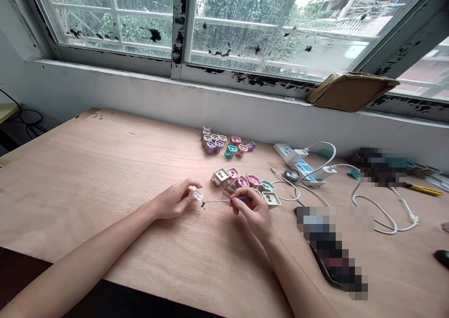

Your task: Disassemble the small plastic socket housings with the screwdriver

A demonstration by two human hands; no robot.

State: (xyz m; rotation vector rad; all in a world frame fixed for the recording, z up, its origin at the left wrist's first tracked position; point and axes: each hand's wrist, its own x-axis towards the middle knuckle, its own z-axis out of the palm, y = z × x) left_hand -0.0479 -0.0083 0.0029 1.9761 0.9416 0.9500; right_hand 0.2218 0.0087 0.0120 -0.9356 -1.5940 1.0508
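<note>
My left hand (177, 200) is closed around a small clear plastic pencil sharpener case (198, 194) just above the wooden table. In my right hand (253, 209) is a thin screwdriver (218, 201), its shaft pointing left. Close to the screwdriver's tip is a small dark metal piece (203, 205), like a sharpener blade; whether they touch I cannot tell. Beside and behind my right hand lie several two-hole pencil sharpeners with clear bodies, among them a cream one (221, 176), a pink one (253, 181) and a green one (267, 186).
Farther back stands another group of sharpeners, including a teal one (230, 151) and a purple one (210, 147). To the right are a power strip (305, 168), white cables (377, 210), a blurred phone (326, 269) and a yellow cutter (425, 190). Cardboard (352, 92) rests on the windowsill.
</note>
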